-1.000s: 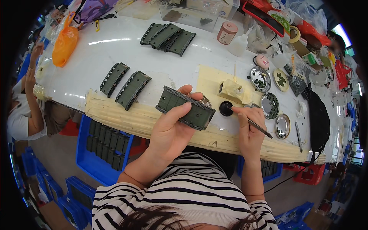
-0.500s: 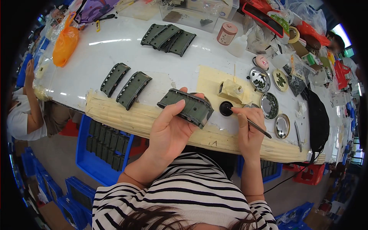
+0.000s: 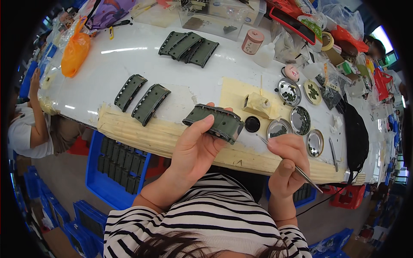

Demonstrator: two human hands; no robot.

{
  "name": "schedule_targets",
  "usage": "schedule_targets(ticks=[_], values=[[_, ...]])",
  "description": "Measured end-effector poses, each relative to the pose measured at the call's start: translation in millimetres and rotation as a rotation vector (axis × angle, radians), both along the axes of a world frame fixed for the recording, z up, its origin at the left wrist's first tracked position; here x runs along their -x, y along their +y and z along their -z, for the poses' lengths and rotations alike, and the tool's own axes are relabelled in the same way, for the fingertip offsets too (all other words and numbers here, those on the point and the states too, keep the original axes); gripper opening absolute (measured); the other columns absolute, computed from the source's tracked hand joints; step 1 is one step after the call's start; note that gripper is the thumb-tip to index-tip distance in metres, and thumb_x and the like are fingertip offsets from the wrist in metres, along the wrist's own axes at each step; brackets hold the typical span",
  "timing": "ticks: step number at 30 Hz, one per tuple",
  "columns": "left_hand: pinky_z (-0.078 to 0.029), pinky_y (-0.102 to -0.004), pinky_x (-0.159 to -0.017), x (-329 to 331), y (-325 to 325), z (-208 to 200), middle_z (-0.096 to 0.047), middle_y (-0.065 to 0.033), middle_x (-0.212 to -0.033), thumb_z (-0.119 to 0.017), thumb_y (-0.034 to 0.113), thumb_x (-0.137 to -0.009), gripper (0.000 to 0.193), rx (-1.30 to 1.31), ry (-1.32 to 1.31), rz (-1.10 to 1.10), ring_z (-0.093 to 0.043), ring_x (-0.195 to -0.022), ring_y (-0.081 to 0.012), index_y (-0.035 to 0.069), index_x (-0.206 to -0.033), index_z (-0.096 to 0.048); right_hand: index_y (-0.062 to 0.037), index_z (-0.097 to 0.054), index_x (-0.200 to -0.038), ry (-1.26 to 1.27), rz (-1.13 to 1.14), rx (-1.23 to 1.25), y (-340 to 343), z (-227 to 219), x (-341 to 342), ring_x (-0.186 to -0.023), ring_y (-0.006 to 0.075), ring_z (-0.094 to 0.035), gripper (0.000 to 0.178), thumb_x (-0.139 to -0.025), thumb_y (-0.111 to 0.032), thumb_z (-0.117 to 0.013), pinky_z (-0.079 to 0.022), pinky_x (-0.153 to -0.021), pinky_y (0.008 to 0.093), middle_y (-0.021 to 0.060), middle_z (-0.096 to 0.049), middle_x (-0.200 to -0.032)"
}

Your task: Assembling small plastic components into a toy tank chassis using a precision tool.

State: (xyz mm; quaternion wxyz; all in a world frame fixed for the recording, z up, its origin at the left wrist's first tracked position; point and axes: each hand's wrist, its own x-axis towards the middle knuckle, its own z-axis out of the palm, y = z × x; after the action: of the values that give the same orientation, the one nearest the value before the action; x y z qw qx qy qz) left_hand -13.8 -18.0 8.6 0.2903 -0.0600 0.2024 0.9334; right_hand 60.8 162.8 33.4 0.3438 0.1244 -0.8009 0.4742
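My left hand [image 3: 195,144] grips a dark green curved plastic part [image 3: 215,121] with toothed edges, thumb on its face, above the table's padded near edge. My right hand [image 3: 289,163] pinches a pair of slim metal tweezers [image 3: 303,174]; their tip points up-left, apart from the part. Between the hands and slightly farther off sits a small round black cap [image 3: 252,124]. Nearest the right hand is a round metal dish [image 3: 269,134] of small dark green pieces, with another such dish [image 3: 300,132] behind it. Two similar green parts [image 3: 150,104] [image 3: 130,92] lie to the left.
A stack of green parts [image 3: 198,52] lies farther back. A tape-wrapped block [image 3: 261,105] stands on yellow paper. Rightward are a metal dish [image 3: 315,152], a second metal tool [image 3: 333,154] and a black cloth item [image 3: 357,137]. Below the table's left side is a blue crate [image 3: 95,172].
My right hand has drawn back from the black cap toward the lower right, and the tweezers have swung with it. My left hand and its green part have shifted slightly right.
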Motion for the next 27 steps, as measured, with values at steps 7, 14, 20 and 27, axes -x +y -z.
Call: schedule_targets(ticks=[7,14,20,27], values=[[-0.053,-0.0333,-0.095,-4,2,-5,-0.052,-0.0166,-0.129,-0.051,0.014,-0.095,0.032,0.008,-0.004,0.030,-0.057,-0.116,-0.0239,0.005,-0.125,-0.048,0.0029,-0.067,-0.100,-0.068,-0.237,0.222,-16,6,4,-0.095,0.0283,-0.066,0.035,-0.101,-0.023,-0.044,-0.052,-0.082,0.0331,0.0165,-0.062,-0.099],[-0.054,-0.0335,-0.095,-4,3,-2,-0.051,-0.0173,-0.129,-0.051,0.014,-0.095,0.033,0.001,0.012,0.030,-0.056,-0.116,-0.0249,0.004,-0.126,-0.047,0.0041,-0.066,-0.100,-0.096,-0.228,0.266,-20,8,5,-0.095,0.0291,-0.067,0.034,-0.101,-0.021,-0.043,-0.053,-0.083,0.0333,0.0162,-0.061,-0.099],[-0.054,-0.0328,-0.095,-5,3,-3,-0.051,-0.0178,-0.130,-0.051,0.013,-0.095,0.033,-0.003,0.005,0.022,-0.056,-0.116,-0.0250,0.004,-0.126,-0.046,0.0044,-0.066,-0.099,-0.097,-0.223,0.180,-17,6,6,-0.095,0.0288,-0.067,0.033,-0.101,-0.019,-0.043,-0.053,-0.082,0.0332,0.0170,-0.062,-0.098],[-0.053,-0.0339,-0.096,-5,3,-2,-0.051,-0.0179,-0.129,-0.051,0.013,-0.095,0.033,-0.003,0.005,0.018,-0.056,-0.117,-0.0247,0.004,-0.126,-0.046,0.0041,-0.067,-0.099,-0.084,-0.227,0.171,-17,6,7,-0.095,0.0281,-0.067,0.032,-0.100,-0.020,-0.045,-0.053,-0.081,0.0327,0.0169,-0.063,-0.099]])
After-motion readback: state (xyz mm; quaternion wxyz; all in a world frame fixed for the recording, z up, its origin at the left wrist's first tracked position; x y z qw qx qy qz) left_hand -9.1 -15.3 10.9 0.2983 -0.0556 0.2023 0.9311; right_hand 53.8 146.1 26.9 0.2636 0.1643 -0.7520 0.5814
